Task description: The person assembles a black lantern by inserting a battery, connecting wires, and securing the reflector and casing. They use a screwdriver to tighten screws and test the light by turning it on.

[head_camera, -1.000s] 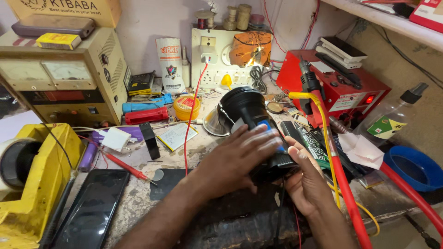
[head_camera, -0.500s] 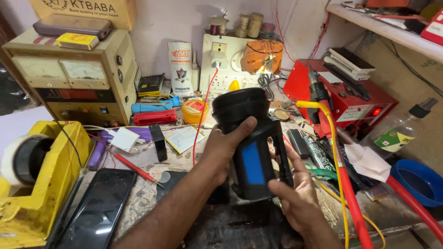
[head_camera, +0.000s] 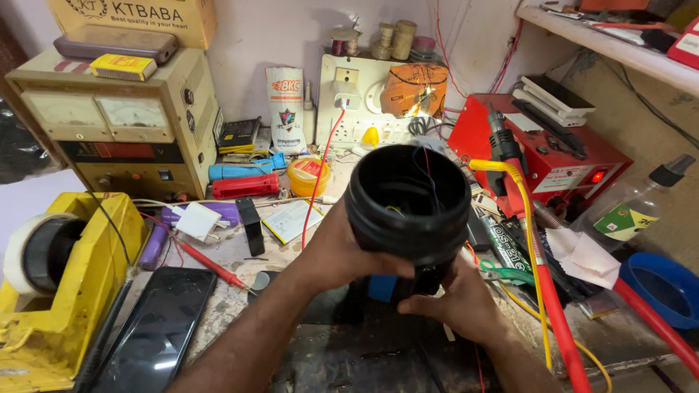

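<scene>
The fingers of the left hand (head_camera: 342, 255) wrap around the left side of a black torch body (head_camera: 408, 211), closed on its wide round head, while the fingers of the right hand (head_camera: 451, 302) curl under and behind its lower part, gripping it from below. The torch body is held up above the tabletop (head_camera: 233, 251), in the middle of the view, with its open mouth tilted towards the camera. Thin wires show inside the hollow, and a patch of blue shows on the lower part between the two hands.

A yellow tape dispenser (head_camera: 51, 291) stands at the left edge. Just beside it, a dark phone (head_camera: 156, 331) lies flat with its screen up. A red probe (head_camera: 207, 263) lies near the phone's upper end. Behind these stands a beige meter box (head_camera: 116, 124) with two dials, and a cardboard box sits on top of it at the back. Near the wall lie a blue torch (head_camera: 244, 170) and a red torch (head_camera: 244, 186), one just above the other. A roll of yellow tape (head_camera: 307, 176) sits to their right.

To the right of the hands stands a red station box (head_camera: 553, 156) with a lit red switch. A yellow-and-red hose (head_camera: 542, 291) runs down from it past the right hand. A blue bowl (head_camera: 662, 287) sits at the far right edge, and a plastic bottle (head_camera: 630, 207) leans just behind it.
</scene>
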